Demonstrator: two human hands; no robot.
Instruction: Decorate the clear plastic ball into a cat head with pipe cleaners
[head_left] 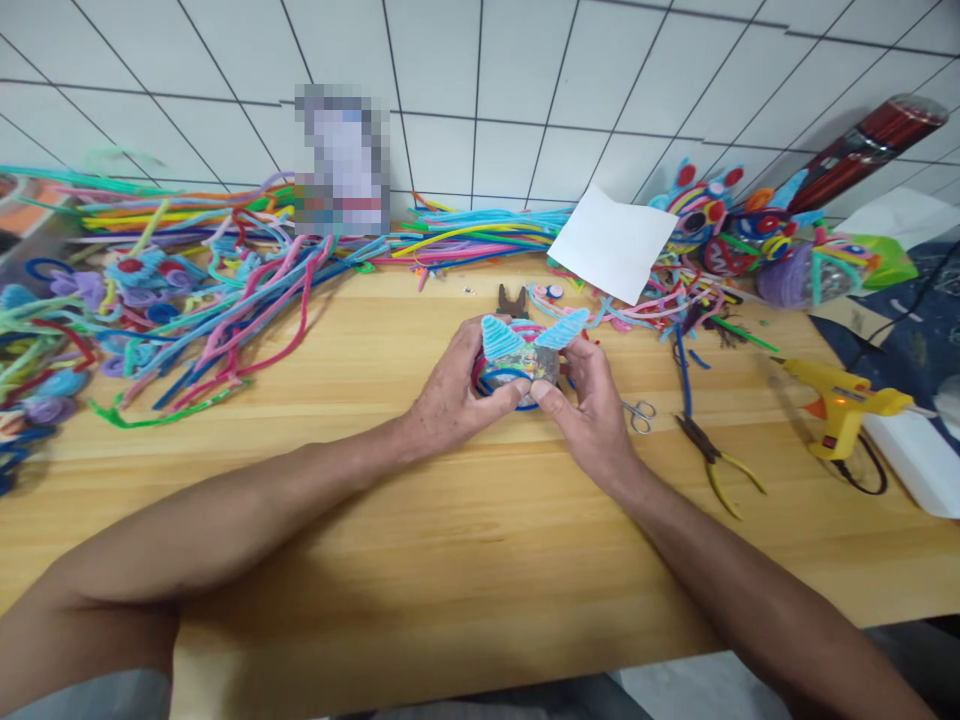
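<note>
Between both hands, just above the wooden table (pixel 420 560), is a small rounded craft figure (pixel 517 362) with a clear, shiny body. Two light-blue pipe-cleaner ears stand up from its top, and a dark-blue pipe cleaner curves along its near side. My left hand (pixel 457 385) wraps its left side, and my right hand (pixel 592 405) grips the right side. Both thumbs press close together on the near face. Behind the figure the jaws of dark pliers (pixel 513 300) show, the rest hidden. Small scissors (pixel 640 416) lie just right of my right hand.
Yellow-handled pliers (pixel 709 460) and a yellow glue gun (pixel 844 400) with its cord are at the right. Pipe cleaners (pixel 247 300) pile up at the left and back. White paper (pixel 613 245), finished-looking figures (pixel 697 215) and a red flask (pixel 870 150) stand along the tiled wall.
</note>
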